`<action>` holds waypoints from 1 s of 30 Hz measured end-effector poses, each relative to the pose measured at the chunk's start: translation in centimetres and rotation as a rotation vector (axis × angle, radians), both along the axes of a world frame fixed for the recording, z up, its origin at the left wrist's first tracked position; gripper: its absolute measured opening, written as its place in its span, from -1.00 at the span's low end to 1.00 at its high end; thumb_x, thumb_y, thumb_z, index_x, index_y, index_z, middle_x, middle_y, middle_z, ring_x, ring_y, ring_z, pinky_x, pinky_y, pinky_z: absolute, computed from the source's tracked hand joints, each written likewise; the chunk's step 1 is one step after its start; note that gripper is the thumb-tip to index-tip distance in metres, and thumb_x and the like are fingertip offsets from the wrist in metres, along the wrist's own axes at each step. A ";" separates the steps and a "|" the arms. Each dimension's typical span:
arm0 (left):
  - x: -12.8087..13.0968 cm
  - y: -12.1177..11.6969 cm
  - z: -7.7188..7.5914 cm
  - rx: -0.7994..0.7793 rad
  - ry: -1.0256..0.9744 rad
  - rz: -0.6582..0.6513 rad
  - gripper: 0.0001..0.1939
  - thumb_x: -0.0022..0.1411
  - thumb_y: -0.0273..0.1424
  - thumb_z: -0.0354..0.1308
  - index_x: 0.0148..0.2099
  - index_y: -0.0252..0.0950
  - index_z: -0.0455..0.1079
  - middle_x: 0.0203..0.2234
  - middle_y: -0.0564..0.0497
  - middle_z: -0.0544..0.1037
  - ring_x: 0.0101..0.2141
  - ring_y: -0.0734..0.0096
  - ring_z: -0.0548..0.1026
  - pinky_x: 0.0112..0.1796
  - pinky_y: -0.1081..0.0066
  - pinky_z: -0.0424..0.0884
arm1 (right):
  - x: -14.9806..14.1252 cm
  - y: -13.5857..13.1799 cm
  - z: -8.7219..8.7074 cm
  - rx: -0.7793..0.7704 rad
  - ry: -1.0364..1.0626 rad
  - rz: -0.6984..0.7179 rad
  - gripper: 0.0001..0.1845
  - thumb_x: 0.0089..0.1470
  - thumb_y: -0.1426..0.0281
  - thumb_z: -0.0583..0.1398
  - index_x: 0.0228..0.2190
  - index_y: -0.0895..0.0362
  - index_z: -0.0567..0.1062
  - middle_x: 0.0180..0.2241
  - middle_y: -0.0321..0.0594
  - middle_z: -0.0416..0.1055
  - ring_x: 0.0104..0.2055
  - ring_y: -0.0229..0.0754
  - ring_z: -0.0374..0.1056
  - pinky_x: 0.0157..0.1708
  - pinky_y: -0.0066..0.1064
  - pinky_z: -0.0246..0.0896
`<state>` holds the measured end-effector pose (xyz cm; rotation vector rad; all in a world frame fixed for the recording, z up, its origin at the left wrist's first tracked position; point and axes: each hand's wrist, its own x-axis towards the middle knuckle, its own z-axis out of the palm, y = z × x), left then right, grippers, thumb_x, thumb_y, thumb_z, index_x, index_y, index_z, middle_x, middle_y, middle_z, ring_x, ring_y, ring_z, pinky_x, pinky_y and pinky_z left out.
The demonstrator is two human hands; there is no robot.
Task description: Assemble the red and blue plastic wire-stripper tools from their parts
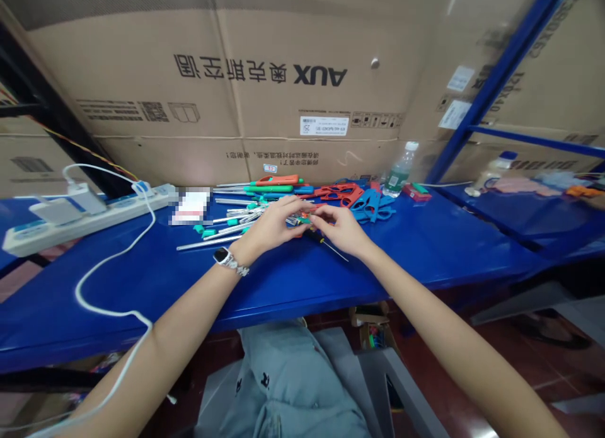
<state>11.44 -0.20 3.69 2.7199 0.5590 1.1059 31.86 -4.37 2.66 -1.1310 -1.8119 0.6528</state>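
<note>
My left hand (280,224), with a watch (229,259) on its wrist, and my right hand (344,231) meet above the blue table. Both have bent fingertips closed around a small green and metallic piece (303,220), partly covered by the fingers; its kind I cannot make out. Just below them lies a screwdriver (334,249) with a thin shaft pointing toward the lower right, its dark handle partly hidden. Silver metal rods (208,242) and small green caps (209,233) lie left of my left hand. Beyond my right hand are blue plastic parts (372,206) and red plastic parts (341,192).
Orange and green handle-like pieces (269,188) lie behind the hands. A clear bottle (399,170) stands back right beside a small red box (416,192). At left, a power strip (89,217) trails a white cable (118,252). Large cardboard boxes (265,123) close off the back.
</note>
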 end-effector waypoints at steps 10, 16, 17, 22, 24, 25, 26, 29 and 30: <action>-9.5 -0.6 -1.3 -0.049 -0.144 0.217 -0.72 0.39 -0.24 0.23 0.05 -0.26 0.51 -0.21 -0.06 0.63 -0.23 0.34 0.57 -0.15 0.32 0.53 | -9.1 3.7 0.6 -0.096 0.079 0.192 -0.64 0.23 0.18 0.20 -0.52 0.12 0.40 -0.56 -0.36 0.34 -0.52 -0.28 0.24 -0.45 -0.43 0.15; -9.3 -0.4 -2.0 -0.168 -0.177 0.226 -0.74 0.35 -0.30 0.24 0.03 -0.27 0.52 -0.24 -0.05 0.62 -0.28 0.37 0.55 -0.23 0.36 0.52 | -9.1 4.0 0.0 -0.035 0.059 0.109 -0.70 0.25 0.23 0.18 -0.47 0.12 0.40 -0.53 -0.33 0.42 -0.50 -0.27 0.31 -0.41 -0.43 0.23; -9.2 -0.4 -2.0 -0.166 -0.164 0.238 -0.76 0.35 -0.31 0.24 0.01 -0.26 0.53 -0.22 -0.05 0.62 -0.26 0.35 0.55 -0.23 0.36 0.51 | -8.7 4.0 0.0 -0.010 0.023 0.071 -0.72 0.25 0.26 0.18 -0.47 0.12 0.42 -0.51 -0.31 0.45 -0.47 -0.25 0.34 -0.38 -0.42 0.24; -9.0 -0.3 -2.0 -0.156 -0.093 0.278 -0.87 0.36 -0.39 0.20 -0.09 -0.25 0.53 -0.20 -0.04 0.60 -0.20 0.30 0.55 -0.15 0.29 0.49 | -6.9 4.5 0.3 0.055 -0.338 -0.142 -0.84 0.20 0.31 0.25 -0.38 0.11 0.57 -0.39 -0.22 0.58 -0.35 -0.15 0.43 -0.31 -0.35 0.22; -9.0 -0.3 -2.1 -0.161 -0.072 0.275 -0.91 0.36 -0.40 0.20 -0.13 -0.24 0.53 -0.24 -0.03 0.61 -0.20 0.30 0.54 -0.12 0.25 0.48 | -6.6 4.8 0.4 0.089 -0.500 -0.132 -0.90 0.18 0.35 0.28 -0.35 0.08 0.61 -0.31 -0.20 0.60 -0.24 -0.08 0.45 -0.26 -0.31 0.23; -8.9 -0.3 -2.1 -0.159 -0.063 0.274 -0.91 0.36 -0.40 0.20 -0.15 -0.24 0.53 -0.25 -0.02 0.61 -0.21 0.29 0.54 -0.11 0.24 0.47 | -6.6 4.9 0.4 0.110 -0.557 -0.102 -0.91 0.17 0.38 0.28 -0.34 0.08 0.63 -0.27 -0.18 0.61 -0.18 -0.05 0.45 -0.21 -0.29 0.24; -8.9 -0.3 -2.1 -0.157 -0.057 0.273 -0.92 0.36 -0.40 0.20 -0.16 -0.24 0.52 -0.26 -0.02 0.61 -0.21 0.29 0.54 -0.10 0.23 0.47 | -6.5 5.0 0.4 0.132 -0.589 -0.073 -0.92 0.16 0.41 0.29 -0.32 0.09 0.64 -0.25 -0.16 0.60 -0.12 -0.03 0.44 -0.16 -0.28 0.25; -8.9 -0.5 -2.2 -0.157 -0.044 0.279 -0.89 0.38 -0.40 0.16 -0.16 -0.24 0.52 -0.27 -0.02 0.61 -0.22 0.28 0.53 -0.12 0.23 0.46 | -5.6 5.0 0.3 0.162 -0.564 -0.044 -0.87 0.17 0.43 0.28 -0.24 0.14 0.65 -0.22 -0.10 0.58 -0.10 -0.04 0.43 -0.09 -0.26 0.26; -8.9 -0.6 -2.2 -0.161 -0.041 0.283 -0.88 0.39 -0.40 0.15 -0.16 -0.25 0.52 -0.26 -0.02 0.62 -0.21 0.28 0.53 -0.13 0.23 0.46 | -5.0 4.9 0.4 0.158 -0.534 -0.061 -0.85 0.19 0.43 0.27 -0.23 0.15 0.65 -0.21 -0.09 0.57 -0.13 -0.06 0.43 -0.10 -0.27 0.27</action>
